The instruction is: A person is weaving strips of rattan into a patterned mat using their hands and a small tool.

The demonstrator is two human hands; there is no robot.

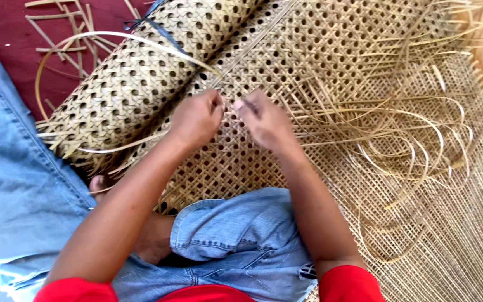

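Cane webbing [241, 162] lies flat on the floor just past my knees, an open hexagon weave, and both my hands meet on it at twelve o'clock. My left hand [197, 118] is closed to a pinch, thumb against fingers, on a thin cane strand [141, 38] where it enters the weave. My right hand [264, 120] is curled tight beside it, fingertips pressed to the mesh; whether it has a strand of its own I cannot tell.

I judge the strand light, springy and slick along its skin, likely to kink if bent sharply, so it is best held close to the weave. The finished sheet looks stiff across but flexible enough to roll.

At my near side, my denim-clad legs [236, 229] box in the sheet's edge. At ten o'clock the rolled-up webbing [135, 84] blocks that side. From one to four o'clock loose strand ends [415, 128] loop upward and could snag a sleeve. Farthest, at eleven o'clock, cane offcuts [65, 28] litter the red floor [6, 22], the only open room.
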